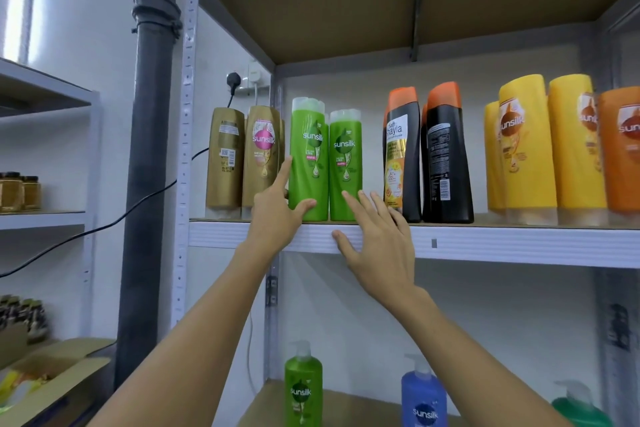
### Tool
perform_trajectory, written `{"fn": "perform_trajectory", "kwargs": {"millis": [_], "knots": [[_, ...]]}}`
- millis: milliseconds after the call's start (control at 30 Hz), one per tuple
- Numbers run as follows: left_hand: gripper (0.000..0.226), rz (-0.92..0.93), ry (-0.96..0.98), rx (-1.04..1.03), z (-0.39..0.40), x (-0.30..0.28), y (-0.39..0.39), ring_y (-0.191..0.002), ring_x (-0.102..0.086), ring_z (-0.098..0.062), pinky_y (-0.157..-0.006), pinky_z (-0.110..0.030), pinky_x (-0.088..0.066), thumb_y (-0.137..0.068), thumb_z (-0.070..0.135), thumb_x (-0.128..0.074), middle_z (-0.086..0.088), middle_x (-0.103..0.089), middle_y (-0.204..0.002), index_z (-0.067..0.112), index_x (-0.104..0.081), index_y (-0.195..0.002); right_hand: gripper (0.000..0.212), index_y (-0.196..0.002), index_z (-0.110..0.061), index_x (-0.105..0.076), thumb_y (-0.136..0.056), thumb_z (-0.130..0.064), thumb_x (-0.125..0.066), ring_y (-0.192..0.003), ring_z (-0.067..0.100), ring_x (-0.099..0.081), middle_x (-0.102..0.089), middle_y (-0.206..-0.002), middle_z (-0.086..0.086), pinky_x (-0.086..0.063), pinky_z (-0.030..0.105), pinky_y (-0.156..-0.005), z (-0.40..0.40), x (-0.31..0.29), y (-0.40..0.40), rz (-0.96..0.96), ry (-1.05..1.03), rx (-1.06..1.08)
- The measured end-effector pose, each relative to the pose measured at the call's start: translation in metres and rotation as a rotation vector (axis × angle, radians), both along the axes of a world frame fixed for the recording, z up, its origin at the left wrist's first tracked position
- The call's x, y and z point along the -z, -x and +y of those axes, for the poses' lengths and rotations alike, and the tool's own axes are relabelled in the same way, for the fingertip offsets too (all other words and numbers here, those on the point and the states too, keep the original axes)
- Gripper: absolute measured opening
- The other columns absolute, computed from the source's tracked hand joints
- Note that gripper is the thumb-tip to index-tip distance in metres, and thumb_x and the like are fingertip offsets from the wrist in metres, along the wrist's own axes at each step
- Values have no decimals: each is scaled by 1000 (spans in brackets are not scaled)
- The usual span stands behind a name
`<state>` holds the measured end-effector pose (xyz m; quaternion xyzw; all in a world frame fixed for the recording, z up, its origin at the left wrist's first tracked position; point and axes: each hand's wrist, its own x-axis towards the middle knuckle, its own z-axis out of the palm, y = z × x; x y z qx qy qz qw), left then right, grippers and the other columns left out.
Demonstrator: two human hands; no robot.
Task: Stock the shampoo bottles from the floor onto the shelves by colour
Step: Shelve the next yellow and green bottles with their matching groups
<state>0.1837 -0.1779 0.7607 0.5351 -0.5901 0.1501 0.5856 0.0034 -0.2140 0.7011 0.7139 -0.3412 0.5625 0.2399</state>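
Both my arms reach up and forward to the shelf [485,243], bare forearms rising from the bottom of the view. My left hand [277,215] is at the taller green bottle [308,159]: the forefinger points up along its left edge, the thumb lies across its lower front, and the other fingers are hidden behind the hand, so I cannot tell how far they wrap round it. My right hand [377,243] is spread, fingers straight and fanned; the forefinger tip touches the lower front of the shorter green bottle [345,166], the other fingers slant toward the base of the black bottle with the orange cap [403,156], and the thumb lies on the white front edge of the shelf. The two green bottles stand upright, just beside each other, near the shelf's front edge. To their left stand two gold bottles [242,159], to their right a second black bottle [446,152], then yellow bottles [540,149] and an orange bottle [621,149] at the frame's edge. On the shelf below, between my forearms, stand a green pump bottle [303,388] and a blue pump bottle [424,399]
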Motion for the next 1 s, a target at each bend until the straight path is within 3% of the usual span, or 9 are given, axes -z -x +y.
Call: {"fn": "perform_trajectory", "kwargs": {"millis": [133,400,467,567,733,800,867,933,1000], "knots": [[91,17,-10,-13,0,1,4,-72,-50,-2,-73,-17,-39,-86,36,-77,5,-54,-79,36,-21,-158,61,-151,-31,-43,-95,-52,-48,-147,18,-37,-49,-153,1,-17,32,-117,0,0,1,17,-10,9],[89,-4,-29,-31,-6,6,6,-82,-53,-15,-75,-19,-38,-89,31,-76,-8,-61,-86,34,-20,-159,61,-152,-31,-42,-94,-51,-50,-146,18,-39,-49,-153,0,-17,31,-116,1,-1,2,23,-27,15],[86,5,10,-7,-9,10,6,-84,-59,-19,-78,-22,-44,-89,25,-76,-12,-68,-92,29,-26,-158,62,-152,-31,-41,-94,-52,-49,-147,17,-37,-47,-154,0,-16,30,-116,2,-2,3,34,-34,12],[72,28,90,-23,-9,16,5,-97,-65,-27,-92,-39,-54,-89,19,-76,-14,-69,-108,16,-40,-152,63,-154,-31,-38,-96,-53,-47,-150,16,-32,-41,-158,0,-12,29,-118,5,-2,7,80,-51,-19],[45,-80,161,-67,-1,45,5,-117,-58,-33,-101,-33,-40,-94,22,-67,-16,-63,-126,2,-57,-133,58,-151,-27,-44,-97,-49,-46,-148,20,-34,-40,-159,3,-6,32,-122,12,1,14,113,-63,-61],[46,-165,94,-92,2,64,4,-135,-44,-37,-113,-31,-28,-98,28,-58,-17,-54,-140,3,-56,-137,57,-151,-26,-44,-98,-48,-46,-150,21,-30,-38,-160,4,-3,33,-124,18,6,17,107,-83,-83],[52,-227,7,-71,13,81,3,-150,-24,-32,-122,-35,-18,-102,28,-51,-12,-32,-161,11,-43,-151,56,-153,-27,-42,-100,-45,-47,-153,21,-21,-32,-163,4,0,33,-125,24,13,19,102,-116,-116],[52,-232,-53,-55,28,95,-1,-153,-19,-27,-123,-42,-21,-104,27,-48,-9,-19,-167,17,-39,-154,55,-153,-25,-41,-101,-41,-52,-155,20,-12,-27,-165,3,-4,36,-126,32,24,20,100,-143,-177],[47,-222,-145,-54,46,110,-1,-151,-22,-26,-122,-42,-24,-106,29,-45,-9,-22,-166,17,-42,-151,56,-154,-25,-39,-101,-38,-55,-156,18,-10,-25,-166,2,-14,39,-126,41,41,21,96,-198,-241]]}}
